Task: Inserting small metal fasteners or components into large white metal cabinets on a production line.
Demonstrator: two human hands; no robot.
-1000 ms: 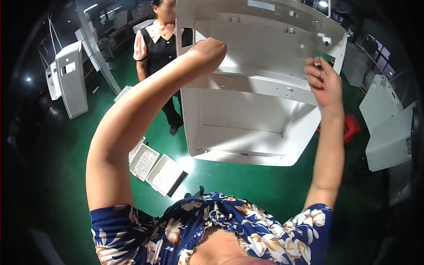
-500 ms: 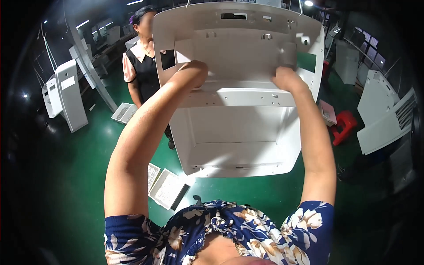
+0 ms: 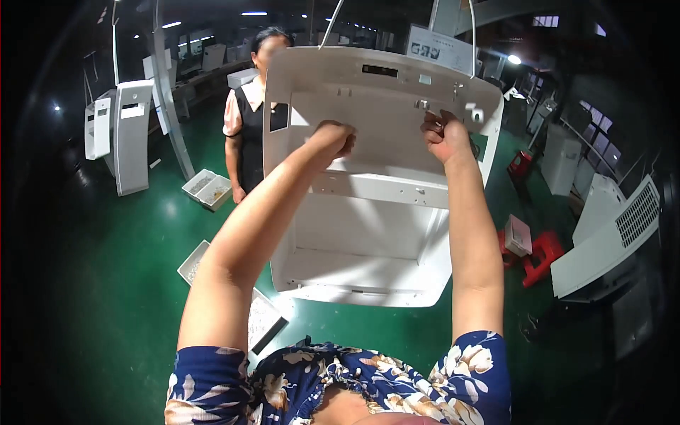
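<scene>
A big white plastic housing [image 3: 368,185] hangs in front of me on white cords, with a wide upper recess, a crossbar with small holes, and a boxy lower compartment. My left hand [image 3: 336,139] is curled closed at the left part of the upper recess, above the crossbar; whatever its fingers hold is hidden. Opposite it, on the right side of the recess, my right hand [image 3: 445,136] has its fingers bent together near a small clip on the upper wall. Anything between those fingers is too small to make out.
Beyond the housing at left stands another person [image 3: 246,134]. Trays of small parts [image 3: 210,188] lie on the green floor [image 3: 142,262]. To the right are a red stool [image 3: 544,258], a pink bin [image 3: 518,235] and a white grille panel [image 3: 609,237]. White panels [image 3: 132,138] hang far left.
My right hand has risen from the crossbar toward the upper clip. My left hand has moved slightly right, its fingers now showing. The whole view has shifted, so the housing appears lower.
</scene>
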